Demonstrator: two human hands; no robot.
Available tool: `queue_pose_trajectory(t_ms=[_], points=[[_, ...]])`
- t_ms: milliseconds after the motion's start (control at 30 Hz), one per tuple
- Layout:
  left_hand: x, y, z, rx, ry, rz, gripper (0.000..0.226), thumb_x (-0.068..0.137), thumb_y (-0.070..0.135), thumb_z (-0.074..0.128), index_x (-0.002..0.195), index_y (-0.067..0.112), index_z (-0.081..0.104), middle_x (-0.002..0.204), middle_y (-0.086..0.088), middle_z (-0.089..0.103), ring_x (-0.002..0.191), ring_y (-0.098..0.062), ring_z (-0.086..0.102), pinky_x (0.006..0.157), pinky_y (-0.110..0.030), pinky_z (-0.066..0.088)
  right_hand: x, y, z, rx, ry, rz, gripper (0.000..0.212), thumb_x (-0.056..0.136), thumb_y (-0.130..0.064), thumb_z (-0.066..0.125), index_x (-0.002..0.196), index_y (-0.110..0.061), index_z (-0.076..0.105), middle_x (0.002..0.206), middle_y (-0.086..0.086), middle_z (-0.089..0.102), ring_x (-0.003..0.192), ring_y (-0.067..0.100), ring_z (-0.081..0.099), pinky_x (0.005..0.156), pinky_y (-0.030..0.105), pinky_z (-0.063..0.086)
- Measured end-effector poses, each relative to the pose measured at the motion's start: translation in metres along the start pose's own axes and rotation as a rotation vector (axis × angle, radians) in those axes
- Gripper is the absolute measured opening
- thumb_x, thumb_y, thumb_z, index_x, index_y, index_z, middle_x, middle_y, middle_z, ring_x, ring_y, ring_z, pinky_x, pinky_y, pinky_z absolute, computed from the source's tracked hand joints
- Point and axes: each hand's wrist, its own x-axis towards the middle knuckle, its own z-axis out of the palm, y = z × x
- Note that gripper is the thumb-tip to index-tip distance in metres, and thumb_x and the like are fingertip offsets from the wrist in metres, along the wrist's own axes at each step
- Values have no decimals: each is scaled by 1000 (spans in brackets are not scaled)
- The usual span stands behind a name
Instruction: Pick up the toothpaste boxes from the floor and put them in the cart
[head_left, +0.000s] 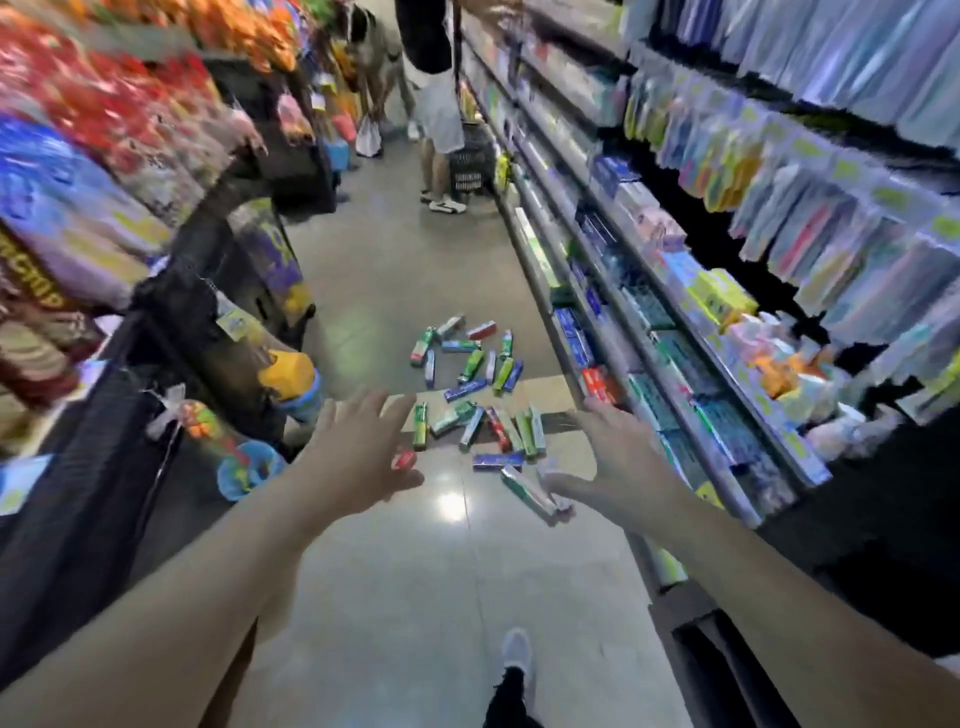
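Observation:
Several toothpaste boxes (470, 387), green, blue and red, lie scattered on the shiny aisle floor ahead of me. One green-and-white box (527, 488) lies nearest, just left of my right hand. My left hand (358, 447) stretches forward with its fingers spread, above the floor and short of the pile. My right hand (618, 457) also reaches out with straight fingers and holds nothing. No cart shows clearly in this view.
Shelves of toothpaste and toothbrushes (727, 260) line the right side. Snack racks (104, 156) and a dark display (234, 270) stand on the left. Two people (436, 104) with a black basket (470, 161) stand farther down the aisle. My shoe (517, 649) is below.

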Motion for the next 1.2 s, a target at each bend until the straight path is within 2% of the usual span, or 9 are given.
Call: queue_pose_trajectory(t_ms=[67, 133, 333, 467, 633, 800, 1000, 1133, 1200], points=[[31, -12, -5, -148, 7, 0, 80, 84, 61, 60, 148, 21, 33, 147, -6, 39, 134, -27, 40, 106, -43, 38, 47, 3, 7, 98, -16, -13, 75, 84, -65, 57, 143, -21, 46, 152, 3, 37, 140, 22, 31, 114, 42, 29], [68, -27, -9, -293, -10, -64, 80, 86, 64, 54, 149, 19, 34, 143, -8, 44, 129, -27, 45, 104, -42, 41, 100, 2, 16, 153, -17, -18, 70, 88, -62, 54, 143, -19, 47, 151, 5, 38, 139, 23, 33, 113, 40, 30], [172, -71, 11, -331, -191, -218, 84, 88, 65, 50, 151, 13, 30, 150, -10, 39, 135, -27, 38, 109, -40, 36, 234, 13, 56, 66, -194, 29, 85, 88, -67, 48, 151, -15, 29, 150, 6, 38, 137, 26, 36, 109, 41, 36], [234, -102, 47, -373, -265, -235, 66, 86, 65, 54, 134, 20, 49, 130, -6, 54, 119, -25, 52, 98, -39, 45, 303, 14, 87, 4, -267, 31, 70, 88, -61, 51, 143, -20, 39, 133, 5, 50, 125, 25, 47, 99, 38, 42], [317, -152, 118, -257, -387, -235, 75, 87, 66, 50, 147, 23, 34, 146, -2, 41, 132, -23, 42, 96, -38, 39, 393, 12, 145, -110, -407, 53, 57, 86, -60, 54, 126, -19, 52, 126, 5, 54, 111, 26, 55, 91, 39, 46], [388, -200, 184, -310, -511, -221, 74, 88, 61, 54, 147, 20, 35, 143, -8, 44, 129, -27, 45, 104, -43, 41, 460, 19, 210, -136, -442, 131, 58, 87, -60, 52, 128, -19, 51, 125, 5, 57, 113, 25, 54, 93, 37, 46], [495, -254, 322, -295, -609, -228, 76, 87, 58, 57, 147, 20, 31, 145, -10, 43, 130, -28, 44, 105, -43, 40, 566, 60, 330, -133, -456, 206, 58, 85, -57, 58, 129, -21, 51, 125, 4, 57, 111, 23, 56, 90, 35, 48], [548, -265, 447, -291, -653, -239, 69, 86, 58, 57, 139, 18, 36, 137, -12, 47, 122, -30, 49, 100, -43, 44, 621, 105, 440, -168, -492, 201, 60, 84, -54, 62, 129, -18, 49, 127, 7, 54, 113, 26, 54, 92, 37, 48], [572, -269, 517, -269, -659, -231, 69, 87, 59, 56, 139, 18, 36, 138, -9, 46, 124, -29, 48, 99, -43, 44, 647, 127, 501, -176, -514, 211, 61, 84, -53, 65, 130, -16, 49, 129, 8, 53, 115, 27, 54, 94, 37, 47]])
